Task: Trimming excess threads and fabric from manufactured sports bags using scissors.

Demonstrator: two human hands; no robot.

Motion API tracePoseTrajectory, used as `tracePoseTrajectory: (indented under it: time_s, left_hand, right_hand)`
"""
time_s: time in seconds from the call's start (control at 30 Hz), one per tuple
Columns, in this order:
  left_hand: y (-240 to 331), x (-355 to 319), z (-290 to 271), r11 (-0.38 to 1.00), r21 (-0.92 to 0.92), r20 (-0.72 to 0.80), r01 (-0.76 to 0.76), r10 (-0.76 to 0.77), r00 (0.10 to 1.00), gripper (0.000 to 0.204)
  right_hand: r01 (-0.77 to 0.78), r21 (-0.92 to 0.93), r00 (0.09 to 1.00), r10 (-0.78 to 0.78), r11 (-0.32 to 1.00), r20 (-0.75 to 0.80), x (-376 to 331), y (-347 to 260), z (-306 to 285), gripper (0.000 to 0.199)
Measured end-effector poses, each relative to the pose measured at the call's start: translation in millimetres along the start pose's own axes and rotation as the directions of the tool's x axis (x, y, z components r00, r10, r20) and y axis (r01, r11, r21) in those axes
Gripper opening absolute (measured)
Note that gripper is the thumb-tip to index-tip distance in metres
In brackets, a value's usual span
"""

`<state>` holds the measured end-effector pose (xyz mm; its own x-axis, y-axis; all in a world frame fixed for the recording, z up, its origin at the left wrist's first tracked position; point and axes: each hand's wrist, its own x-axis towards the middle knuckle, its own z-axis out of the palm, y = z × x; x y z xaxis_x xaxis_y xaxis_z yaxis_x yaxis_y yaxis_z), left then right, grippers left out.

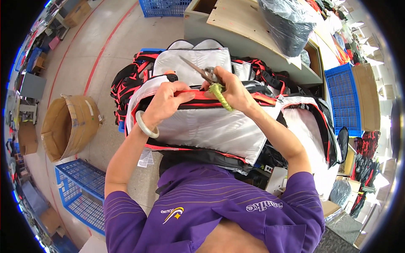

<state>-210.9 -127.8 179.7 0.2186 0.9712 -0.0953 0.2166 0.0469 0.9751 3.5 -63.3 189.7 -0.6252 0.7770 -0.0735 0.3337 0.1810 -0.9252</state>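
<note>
Left hand [168, 101]: fingers pinch the bag [202, 126] along its red edge, holding it taut. Right hand [230, 90]: fingers closed around scissors [206, 75], blades apparently open, over that edge.

Bright, even indoor light. Soft shadows only. Glare at right rim, washing out detail. Silver bag lining [202, 126] shiny. Centre sharp. Strong fisheye bending toward edges; black corners. Rim slightly blurred with colour fringing.
</note>
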Motion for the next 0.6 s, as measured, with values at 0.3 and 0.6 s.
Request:
tracePoseTrajectory:
  time_s: [0.3, 0.6]
  left_hand:
    - [20, 9, 0, 0.893, -0.381, 0.153, 0.238, -0.192, 0.969, 0.020]
    - [6, 9, 4, 0.834, -0.468, 0.199, 0.292, -0.223, 0.954, 0.015]
  right_hand:
    - [0.204, -0.113, 0.947, -0.226, 0.972, -0.230, -12, 1, 6, 0.033]
    - [0.314, -0.640, 0.933, -0.352, 0.702, 0.072, -46, 17, -78, 0.068]
